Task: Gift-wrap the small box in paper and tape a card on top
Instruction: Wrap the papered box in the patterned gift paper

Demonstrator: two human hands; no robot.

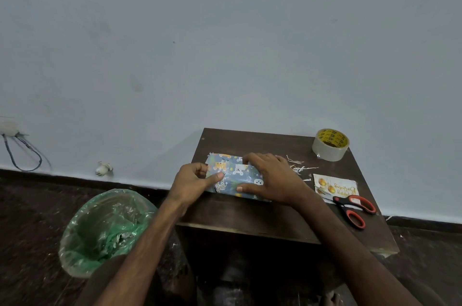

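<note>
While I hold it, box (pixel 232 178): papered; left end looks unfinished.
Left hand (pixel 192 180): gripping that end.
Right hand (pixel 272 178): flat, pressing top.
Card (pixel 337 187): untaped, by surface (pixel 250 213) right edge.

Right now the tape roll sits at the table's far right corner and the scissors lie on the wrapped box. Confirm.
Wrong on the scissors: the head view shows them beside the card, right of the wrapped box and apart from it. The tape roll does sit at the far right corner.
</note>
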